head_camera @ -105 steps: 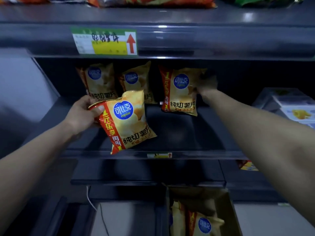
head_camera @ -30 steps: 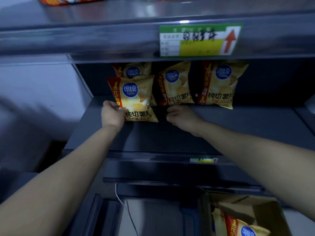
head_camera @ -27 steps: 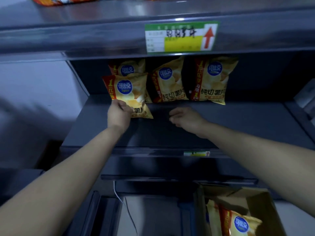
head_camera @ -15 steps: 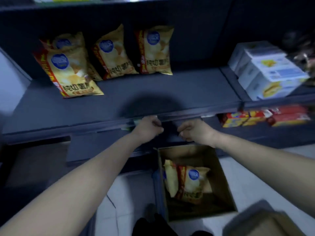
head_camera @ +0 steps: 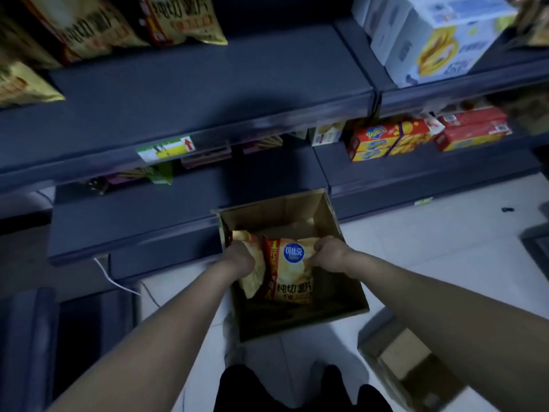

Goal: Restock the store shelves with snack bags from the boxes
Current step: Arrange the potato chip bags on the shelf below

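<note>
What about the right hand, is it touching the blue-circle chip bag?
Touching. The head view shows the right hand pinching the chip bag at its top corner.

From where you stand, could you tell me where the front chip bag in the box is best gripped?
By its top edge, from straight above: the front chip bag sits top-up in the open-topped cardboard box, whose walls block its sides. The right hand pinches its top right corner.

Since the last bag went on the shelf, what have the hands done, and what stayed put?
Both hands dropped from the shelf to the cardboard box on the floor. The left hand now grips one snack bag, the right hand pinches the blue-logo bag by its top corner. The shelved bags stay in place.
</note>
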A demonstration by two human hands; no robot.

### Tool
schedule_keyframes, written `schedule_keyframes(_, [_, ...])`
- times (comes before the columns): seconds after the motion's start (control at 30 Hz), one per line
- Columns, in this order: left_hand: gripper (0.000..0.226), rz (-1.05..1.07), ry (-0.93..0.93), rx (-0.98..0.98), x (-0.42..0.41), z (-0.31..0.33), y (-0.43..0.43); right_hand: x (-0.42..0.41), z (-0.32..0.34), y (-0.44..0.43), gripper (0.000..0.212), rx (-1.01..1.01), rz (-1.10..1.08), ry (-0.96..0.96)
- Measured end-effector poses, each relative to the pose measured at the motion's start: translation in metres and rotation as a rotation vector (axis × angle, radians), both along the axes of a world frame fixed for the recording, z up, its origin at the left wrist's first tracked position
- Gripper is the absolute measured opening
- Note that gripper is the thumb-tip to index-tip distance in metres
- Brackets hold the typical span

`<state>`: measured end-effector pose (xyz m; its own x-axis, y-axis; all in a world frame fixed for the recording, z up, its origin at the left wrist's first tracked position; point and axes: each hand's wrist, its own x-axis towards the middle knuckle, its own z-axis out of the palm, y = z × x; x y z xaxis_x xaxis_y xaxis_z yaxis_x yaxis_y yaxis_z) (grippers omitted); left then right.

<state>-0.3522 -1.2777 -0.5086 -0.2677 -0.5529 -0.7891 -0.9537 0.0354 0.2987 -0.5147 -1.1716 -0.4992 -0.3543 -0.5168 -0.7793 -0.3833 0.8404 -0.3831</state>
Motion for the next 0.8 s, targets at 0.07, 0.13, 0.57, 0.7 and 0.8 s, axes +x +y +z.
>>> schedule_keyframes(0.07, [0.059,-0.042,-0.061,-0.042,0.002,-0.01,0.004,0.0,-0.018,0.004,0.041,0.015,-0.058,-0.051])
schedule_keyframes(0.13, [0.074,-0.111,-0.077,-0.114,0.006,-0.018,0.006,0.0,-0.031,0.007,0.041,0.016,-0.138,-0.117])
schedule_keyframes(0.57, [0.063,-0.518,0.016,-0.438,0.007,-0.045,-0.005,-0.01,-0.105,-0.013,0.038,-0.082,-0.881,-0.543])
schedule_keyframes(0.7, [0.061,-0.641,-0.046,-0.486,0.005,-0.047,-0.013,-0.013,-0.11,-0.019,0.031,-0.089,-0.928,-0.589])
schedule_keyframes(0.8, [0.067,-0.711,-0.075,-0.502,0.002,-0.048,-0.014,-0.012,-0.116,-0.019,0.05,-0.073,-0.906,-0.555])
